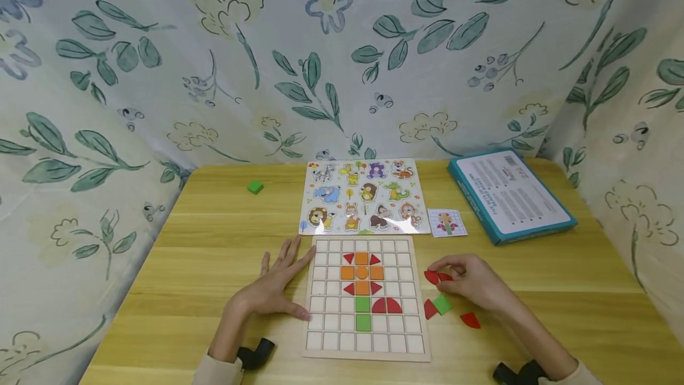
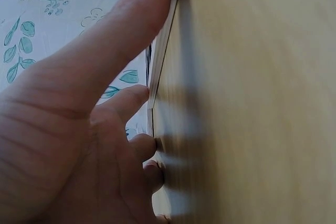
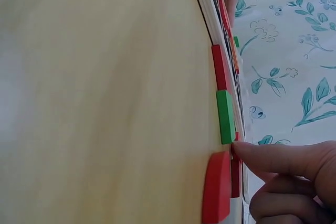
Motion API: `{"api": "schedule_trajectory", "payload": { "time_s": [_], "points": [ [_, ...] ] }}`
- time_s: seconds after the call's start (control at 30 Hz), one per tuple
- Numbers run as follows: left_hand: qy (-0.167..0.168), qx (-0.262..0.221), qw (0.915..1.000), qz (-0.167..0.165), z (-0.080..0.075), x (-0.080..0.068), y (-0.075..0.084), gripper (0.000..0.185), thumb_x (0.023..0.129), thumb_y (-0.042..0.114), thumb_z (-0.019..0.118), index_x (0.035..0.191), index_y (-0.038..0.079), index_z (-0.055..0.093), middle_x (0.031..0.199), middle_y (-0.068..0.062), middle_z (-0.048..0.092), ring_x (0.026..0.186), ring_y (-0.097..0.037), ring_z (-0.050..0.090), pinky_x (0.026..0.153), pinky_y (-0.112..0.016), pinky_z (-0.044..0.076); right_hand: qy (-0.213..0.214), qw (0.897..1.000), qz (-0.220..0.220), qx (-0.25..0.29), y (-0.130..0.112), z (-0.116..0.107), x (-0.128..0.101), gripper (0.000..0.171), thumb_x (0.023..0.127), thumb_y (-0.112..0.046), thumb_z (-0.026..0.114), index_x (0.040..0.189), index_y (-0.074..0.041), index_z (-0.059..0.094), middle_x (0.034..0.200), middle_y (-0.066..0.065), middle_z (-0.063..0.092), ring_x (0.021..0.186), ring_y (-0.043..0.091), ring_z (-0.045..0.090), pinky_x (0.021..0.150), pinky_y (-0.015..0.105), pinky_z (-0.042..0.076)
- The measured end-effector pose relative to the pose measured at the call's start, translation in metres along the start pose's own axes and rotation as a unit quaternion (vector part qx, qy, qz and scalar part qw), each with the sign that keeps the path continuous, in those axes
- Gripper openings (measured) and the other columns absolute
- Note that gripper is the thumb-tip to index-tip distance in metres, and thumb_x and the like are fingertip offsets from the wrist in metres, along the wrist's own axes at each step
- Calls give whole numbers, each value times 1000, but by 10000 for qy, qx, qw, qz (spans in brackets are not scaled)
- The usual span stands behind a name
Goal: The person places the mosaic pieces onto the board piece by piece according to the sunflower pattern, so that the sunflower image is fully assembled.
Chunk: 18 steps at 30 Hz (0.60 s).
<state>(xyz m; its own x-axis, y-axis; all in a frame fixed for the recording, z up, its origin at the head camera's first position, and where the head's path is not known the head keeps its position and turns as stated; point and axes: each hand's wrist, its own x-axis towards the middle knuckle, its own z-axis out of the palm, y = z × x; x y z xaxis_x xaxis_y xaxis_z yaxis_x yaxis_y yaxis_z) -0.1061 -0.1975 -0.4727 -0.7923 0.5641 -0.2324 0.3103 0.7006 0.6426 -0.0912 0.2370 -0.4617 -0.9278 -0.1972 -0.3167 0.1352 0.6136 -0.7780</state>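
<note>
A wooden grid board (image 1: 331,340) lies flat before me. Its cells hold orange squares (image 1: 361,259), an orange disc, small red triangles (image 1: 349,289), two green squares (image 1: 363,322) and two red quarter-circle blocks (image 1: 393,306). My left hand (image 1: 269,287) is spread, thumb and index fingertip on the board's left edge. Right of the board, my right hand (image 1: 472,281) has thumb and index finger at two red quarter-circle blocks (image 1: 431,277), the other fingers curled. Close by lie a green square block (image 1: 442,304), a red block (image 1: 430,310) and another red quarter-circle block (image 3: 216,187).
Behind the board lies an animal picture puzzle (image 1: 363,195), with a small pattern card (image 1: 447,223) to its right. A teal box (image 1: 513,195) occupies the back right. One green block (image 1: 255,186) sits at the back left. Flowered cloth (image 1: 331,94) hangs around the table.
</note>
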Motion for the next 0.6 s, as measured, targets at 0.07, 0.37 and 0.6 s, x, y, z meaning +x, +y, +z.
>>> {"api": "schedule_trajectory", "payload": {
  "time_s": [0.07, 0.37, 0.6],
  "points": [
    [-12, -3, 10000, -27, 0, 0, 0, 126, 73, 47, 91, 167, 20, 13, 172, -18, -20, 158, -44, -23, 115, -76, -23, -14, 10000, 26, -1, 0, -1, -1, 30, 88, -9, 80, 117, -6, 74, 63, -2, 35, 58, 12, 35, 53, 23, 29],
    [-60, 0, 9999, -129, -1, 1, 0, 127, 72, 48, 91, 168, 22, 13, 173, -15, -21, 158, -41, -24, 117, -73, -23, 15, 9999, 129, -72, 1, -6, -1, 29, 87, -12, 82, 113, -5, 74, 64, -1, 38, 58, 14, 39, 53, 24, 30],
    [-66, -8, 9999, -113, 0, 1, -1, 126, 72, 48, 91, 168, 22, 13, 173, -15, -21, 158, -41, -24, 117, -73, -23, 17, 9998, 152, -137, 9, -15, -2, 35, 84, -18, 86, 114, -7, 73, 64, -2, 38, 56, 13, 39, 52, 24, 31]
  ]
}}
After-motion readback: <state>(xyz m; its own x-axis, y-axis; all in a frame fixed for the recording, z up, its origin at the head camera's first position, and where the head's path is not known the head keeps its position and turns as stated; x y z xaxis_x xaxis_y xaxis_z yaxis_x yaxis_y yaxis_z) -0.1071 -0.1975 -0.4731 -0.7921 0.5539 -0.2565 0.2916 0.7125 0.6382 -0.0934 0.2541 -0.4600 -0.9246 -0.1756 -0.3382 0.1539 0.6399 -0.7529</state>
